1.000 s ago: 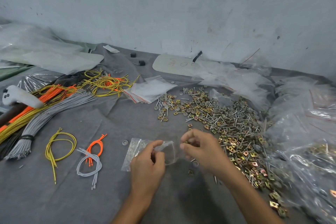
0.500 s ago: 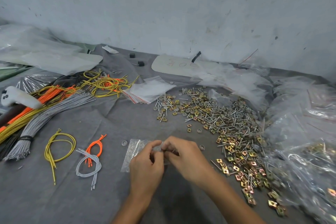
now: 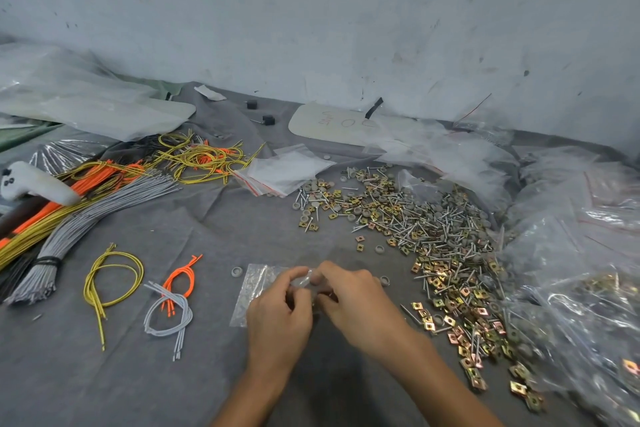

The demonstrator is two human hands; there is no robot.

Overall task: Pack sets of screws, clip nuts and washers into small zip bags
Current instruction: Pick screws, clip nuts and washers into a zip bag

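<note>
Now | left hand (image 3: 277,319) pinches small zip bag (image 3: 254,284) at its mouth | right hand (image 3: 356,302), apart a second ago, has closed in and pinches it too | bag on grey desk (image 3: 104,374), left of hardware pile (image 3: 433,236)

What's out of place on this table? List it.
A lone washer lies left of the small zip bag, apart from the hardware pile. A white controller-like handle rests on the cable bundles, odd among packing parts. Nothing looks damaged.
</note>
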